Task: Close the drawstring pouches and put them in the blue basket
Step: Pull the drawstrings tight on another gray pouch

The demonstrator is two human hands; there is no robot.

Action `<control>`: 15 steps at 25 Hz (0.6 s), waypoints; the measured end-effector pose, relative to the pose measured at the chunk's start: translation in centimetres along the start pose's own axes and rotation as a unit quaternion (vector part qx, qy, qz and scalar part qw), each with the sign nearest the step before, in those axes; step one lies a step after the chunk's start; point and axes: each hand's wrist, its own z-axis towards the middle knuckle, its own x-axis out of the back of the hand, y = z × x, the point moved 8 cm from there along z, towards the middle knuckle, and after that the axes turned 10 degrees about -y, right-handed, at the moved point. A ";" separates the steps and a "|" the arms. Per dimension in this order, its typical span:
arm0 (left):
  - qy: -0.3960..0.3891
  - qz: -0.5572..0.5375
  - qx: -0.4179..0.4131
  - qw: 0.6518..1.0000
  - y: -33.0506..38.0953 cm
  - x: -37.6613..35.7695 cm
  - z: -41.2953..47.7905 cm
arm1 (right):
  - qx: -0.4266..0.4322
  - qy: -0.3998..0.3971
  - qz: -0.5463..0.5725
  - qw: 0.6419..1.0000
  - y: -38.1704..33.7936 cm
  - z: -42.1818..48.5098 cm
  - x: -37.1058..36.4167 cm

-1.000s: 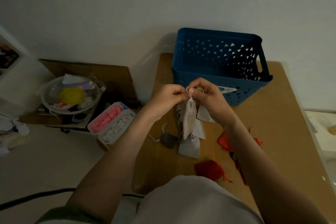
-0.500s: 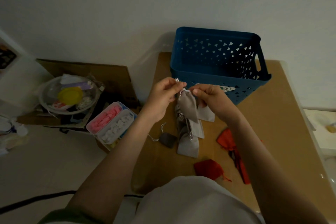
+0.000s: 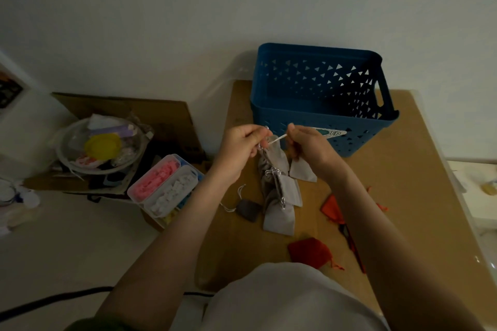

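Note:
A small grey drawstring pouch [image 3: 277, 160] hangs between my hands, just in front of the blue basket [image 3: 317, 115]. My left hand [image 3: 242, 145] pinches its neck and string on the left. My right hand [image 3: 309, 146] pinches the white drawstring and holds it taut to the right. Below, several grey pouches [image 3: 281, 204] lie in a pile on the cardboard-topped table [image 3: 419, 183]. A dark grey pouch [image 3: 248, 209] lies left of the pile. Red pouches [image 3: 309, 251] and an orange-red one [image 3: 332, 208] lie nearer me on the right.
The basket stands at the table's far edge against the wall. Left of the table, lower down, are a clear box of pink and white pieces [image 3: 164, 188] and a clear bowl with a yellow lid [image 3: 100, 145] on a cardboard box.
My hands have drawn apart, pulling the drawstring out sideways. The pouch's neck has gathered tighter and the pouch sits slightly higher, closer to the basket.

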 end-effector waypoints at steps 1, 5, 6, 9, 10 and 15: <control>0.009 0.019 0.000 1.000 0.1 0.1 0.0 | 0.000 0.003 0.031 1.000 -0.2 0.0 0.0; 0.017 0.052 0.007 0.998 -0.3 -0.3 0.1 | 0.042 -0.048 0.069 0.996 -0.8 0.0 -0.9; 0.022 0.051 0.008 0.998 -0.5 -0.4 0.1 | 0.058 -0.066 0.052 0.995 -1.0 -0.1 -1.2; 0.045 0.040 0.009 0.998 -0.5 -0.3 0.2 | 0.103 -0.099 0.002 0.990 -1.8 -0.4 -2.1; 0.049 0.040 0.006 0.998 -0.5 -0.3 0.2 | 0.113 -0.098 -0.006 0.989 -2.0 -0.5 -2.3; 0.068 0.043 0.002 0.997 -0.7 -0.1 0.0 | 0.130 -0.078 -0.009 0.988 -2.3 -0.5 -2.8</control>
